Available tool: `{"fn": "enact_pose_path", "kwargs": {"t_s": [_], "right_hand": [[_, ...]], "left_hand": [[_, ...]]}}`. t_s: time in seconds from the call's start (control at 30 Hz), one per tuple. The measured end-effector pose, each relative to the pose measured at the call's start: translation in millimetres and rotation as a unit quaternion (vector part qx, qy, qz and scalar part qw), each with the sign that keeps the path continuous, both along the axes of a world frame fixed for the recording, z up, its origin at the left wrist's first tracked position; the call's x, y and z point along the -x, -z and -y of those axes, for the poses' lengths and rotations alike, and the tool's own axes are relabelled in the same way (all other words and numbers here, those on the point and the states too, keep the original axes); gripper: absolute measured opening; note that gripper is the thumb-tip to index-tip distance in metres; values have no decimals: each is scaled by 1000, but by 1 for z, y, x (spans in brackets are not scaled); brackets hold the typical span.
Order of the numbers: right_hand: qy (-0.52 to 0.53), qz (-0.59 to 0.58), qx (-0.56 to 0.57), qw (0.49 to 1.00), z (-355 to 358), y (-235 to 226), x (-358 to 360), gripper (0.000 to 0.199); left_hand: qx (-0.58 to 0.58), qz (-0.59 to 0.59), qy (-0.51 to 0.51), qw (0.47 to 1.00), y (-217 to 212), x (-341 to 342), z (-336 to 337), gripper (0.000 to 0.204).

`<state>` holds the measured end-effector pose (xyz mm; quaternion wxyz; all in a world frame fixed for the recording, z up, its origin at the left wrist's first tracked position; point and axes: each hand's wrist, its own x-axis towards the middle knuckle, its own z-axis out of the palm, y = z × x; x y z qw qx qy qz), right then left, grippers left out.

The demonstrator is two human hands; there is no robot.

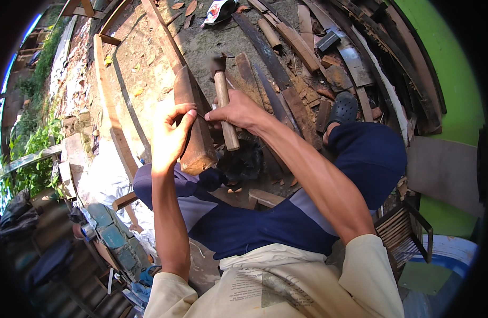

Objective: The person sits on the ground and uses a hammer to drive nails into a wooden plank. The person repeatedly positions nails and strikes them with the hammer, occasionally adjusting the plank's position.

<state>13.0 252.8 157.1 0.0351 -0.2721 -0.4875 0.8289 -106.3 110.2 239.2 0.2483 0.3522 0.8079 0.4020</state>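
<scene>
My right hand (237, 110) is wrapped round the wooden handle of a hammer (223, 90). The hammer's dark head points away from me and is blurred. Its thumb and forefinger reach left, close to my left fingertips. My left hand (171, 127) is closed in a pinch over a thick wooden beam (198, 151). A small dark, thin thing shows between the two hands' fingertips, too small to name. The beam runs away from me, its rough cut end toward my lap, between my knees.
A long wooden frame (103, 79) stretches away on the left. Scrap planks (302, 47) are heaped on the right, near my foot in a dark clog (343, 108). A black plastic bag (244, 161) lies beneath the hammer. A slatted rack (405, 233) stands at lower right.
</scene>
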Motion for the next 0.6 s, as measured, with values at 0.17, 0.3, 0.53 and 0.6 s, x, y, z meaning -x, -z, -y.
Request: {"fn": "enact_pose_path", "kwargs": {"t_s": [0.17,0.3,0.53,0.6], "right_hand": [[23,3,-10,1000,1,-10,0,28],[-1,16,-22,1000,-1,-16,2,38],[-5,19,-82,996,-5,-24,2,34],[-4,20,-100,995,-8,-26,3,31]], "left_hand": [[1,-34,4,999,2,1,0,20],[33,-26,2,999,-3,1,-2,21],[63,19,21,998,-16,2,-5,22],[51,21,19,998,-16,1,-5,22]]}}
